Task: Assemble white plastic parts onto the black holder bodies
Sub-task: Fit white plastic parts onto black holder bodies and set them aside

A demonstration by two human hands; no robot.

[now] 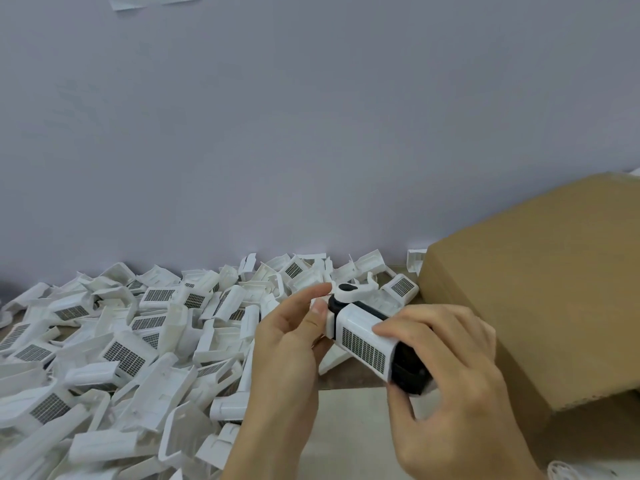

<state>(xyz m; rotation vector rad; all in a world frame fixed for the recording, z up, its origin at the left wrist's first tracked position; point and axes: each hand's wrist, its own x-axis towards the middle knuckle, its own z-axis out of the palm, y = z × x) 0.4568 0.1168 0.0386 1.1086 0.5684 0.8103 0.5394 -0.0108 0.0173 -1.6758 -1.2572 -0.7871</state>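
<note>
Right hand (446,368) grips the near end of the unit I am assembling, fingers curled over the white grille cover (363,341) and the black holder body (410,368) showing beneath it at the near right. Left hand (291,337) sits at the far end, thumb and forefinger closing on the small white parts beside the black pivot; exactly which piece it pinches I cannot tell. A white cap (349,292) sits on top of that pivot. The unit is held in the air above the bench (349,400), between the pile of loose white parts (121,358) on the left and the cardboard box (536,306) on the right. I judge the assembly light and rigid: thin moulded plastic, smooth-skinned and somewhat slippery, with clip features that could crack under twisting. The recommended hold is across the broad flat sides of the cover, clear of the perforated grille face. Pressure on the small far-end part should run straight along its seat, not at an angle.
</note>
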